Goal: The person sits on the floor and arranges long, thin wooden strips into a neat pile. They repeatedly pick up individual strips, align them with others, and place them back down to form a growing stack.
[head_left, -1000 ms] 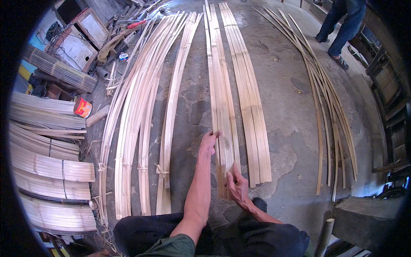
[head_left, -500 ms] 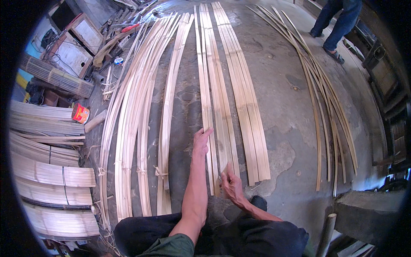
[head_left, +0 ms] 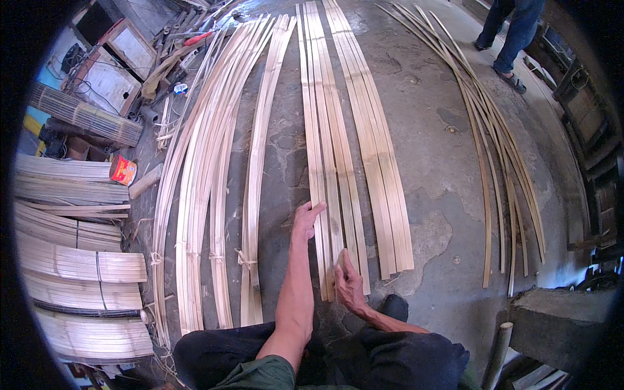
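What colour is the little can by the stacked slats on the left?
The small round can is orange-red with a white end, seen best in the head view.

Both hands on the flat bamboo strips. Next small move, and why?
Probably nudge the leftmost strip right with the left hand, flush against its neighbours. The left hand lies flat on that strip's outer edge, while the right hand presses the near ends down, so they look pinned for aligning.

Left hand (head_left: 305, 218) outstretched, right hand (head_left: 348, 283) flat
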